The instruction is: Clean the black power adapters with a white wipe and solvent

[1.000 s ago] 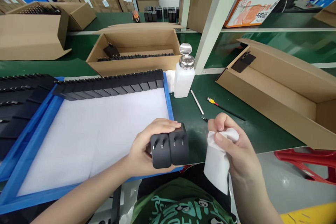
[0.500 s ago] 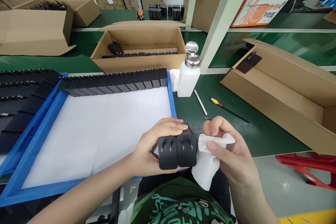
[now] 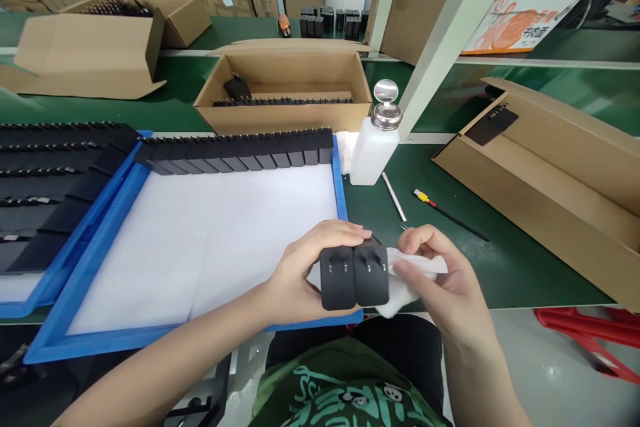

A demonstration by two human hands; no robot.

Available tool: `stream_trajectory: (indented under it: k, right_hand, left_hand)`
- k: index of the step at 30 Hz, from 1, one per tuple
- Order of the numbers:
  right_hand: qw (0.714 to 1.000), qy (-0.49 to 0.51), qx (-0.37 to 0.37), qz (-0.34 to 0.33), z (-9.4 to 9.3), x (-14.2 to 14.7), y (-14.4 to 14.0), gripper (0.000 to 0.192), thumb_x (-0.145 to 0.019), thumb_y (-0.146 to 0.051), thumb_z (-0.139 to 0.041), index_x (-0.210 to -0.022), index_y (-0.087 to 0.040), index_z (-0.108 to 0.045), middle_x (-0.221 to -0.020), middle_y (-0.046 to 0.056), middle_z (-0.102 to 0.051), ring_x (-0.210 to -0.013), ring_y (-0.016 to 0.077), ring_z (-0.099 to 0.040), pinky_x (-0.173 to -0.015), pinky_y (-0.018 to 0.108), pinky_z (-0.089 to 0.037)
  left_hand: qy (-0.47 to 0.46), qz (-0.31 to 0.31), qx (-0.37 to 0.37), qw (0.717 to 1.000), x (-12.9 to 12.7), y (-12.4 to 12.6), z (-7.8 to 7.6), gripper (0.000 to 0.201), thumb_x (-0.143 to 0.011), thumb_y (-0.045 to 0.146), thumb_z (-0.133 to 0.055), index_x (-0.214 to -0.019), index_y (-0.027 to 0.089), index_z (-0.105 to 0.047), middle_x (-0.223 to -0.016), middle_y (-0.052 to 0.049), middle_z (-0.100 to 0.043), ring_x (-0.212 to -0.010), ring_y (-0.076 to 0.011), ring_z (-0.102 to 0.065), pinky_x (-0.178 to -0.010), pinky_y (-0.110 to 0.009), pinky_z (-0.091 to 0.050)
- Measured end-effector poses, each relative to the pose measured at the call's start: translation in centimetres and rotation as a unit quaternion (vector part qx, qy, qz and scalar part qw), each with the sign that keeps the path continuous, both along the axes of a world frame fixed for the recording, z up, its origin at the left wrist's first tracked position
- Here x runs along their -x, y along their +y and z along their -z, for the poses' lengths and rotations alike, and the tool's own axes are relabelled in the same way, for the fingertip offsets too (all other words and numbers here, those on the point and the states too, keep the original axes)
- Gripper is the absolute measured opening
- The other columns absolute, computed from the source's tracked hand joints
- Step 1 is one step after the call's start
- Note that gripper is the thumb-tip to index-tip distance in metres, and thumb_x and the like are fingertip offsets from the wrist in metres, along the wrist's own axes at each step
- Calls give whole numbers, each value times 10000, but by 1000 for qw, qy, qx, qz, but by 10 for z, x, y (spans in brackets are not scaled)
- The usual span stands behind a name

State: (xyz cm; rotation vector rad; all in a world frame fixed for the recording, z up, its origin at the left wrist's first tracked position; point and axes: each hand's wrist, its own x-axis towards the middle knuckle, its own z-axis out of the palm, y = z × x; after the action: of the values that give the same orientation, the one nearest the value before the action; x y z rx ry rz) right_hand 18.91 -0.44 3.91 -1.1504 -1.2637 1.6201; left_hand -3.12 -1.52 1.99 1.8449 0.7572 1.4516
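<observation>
Two black power adapters are gripped side by side in my left hand, their metal plug prongs facing me. The fingers wrap over the top and the palm supports them from the left, above the near right corner of a blue-rimmed tray. My right hand pinches a white cloth or tissue between thumb and fingers. The cloth lies against the right side of the adapters, partly behind them. Along the tray's far edge stands a row of similar black adapters on white lining.
A white pump bottle with its metal lid raised stands right of the tray. Near it lie a white pen-like stick and a short USB cable. Open cardboard boxes stand behind and at right. More adapters fill another tray at left.
My right hand has brought the cloth against the right side of the adapters; before, it hung just beside them. The view has shifted slightly, moving the scene rightward.
</observation>
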Motion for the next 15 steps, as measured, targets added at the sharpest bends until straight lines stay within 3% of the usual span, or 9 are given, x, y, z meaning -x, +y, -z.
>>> stream_trajectory:
  k: [5,9,13,15]
  right_hand:
    - [981,-168,-90,-38,21,-13,10,166,-944,-389,-620,-933,-240,-548,-800,-11,-549,-614,114,-487,-528,237,-385]
    - [925,-318,-175,-113,29,-16,12,125,-966,-361,-542,-1010,-254,-589,-1015,48,-631,-955,215,-576,-809,351,-491]
    - [905,-354,-201,-127,25,-15,8,149,-977,-371,-520,-1056,-274,-600,-1090,63,-627,-1087,259,-552,-920,441,-489]
    - [900,-352,-234,-102,20,-13,4,156,-982,-371,-530,-1101,-294,-595,-1141,63,-609,-1152,258,-539,-958,444,-494]
  left_hand:
    - [4,-3,0,1000,1,-1,2,734,-662,240,-924,-1305,207,-571,-1241,-146,-683,-1185,-256,-651,-1015,-401,-566]
    - [7,4,-2,1000,1,0,2,742,-661,239,-926,-1307,197,-565,-1237,-148,-681,-1192,-256,-648,-1023,-395,-560]
    - [1,10,4,1000,-1,1,1,750,-660,212,-921,-1314,205,-554,-1233,-139,-678,-1180,-246,-655,-1006,-375,-569]
    - [-8,12,14,1000,-1,1,2,772,-663,206,-917,-1334,217,-536,-1242,-132,-673,-1171,-241,-659,-994,-366,-574]
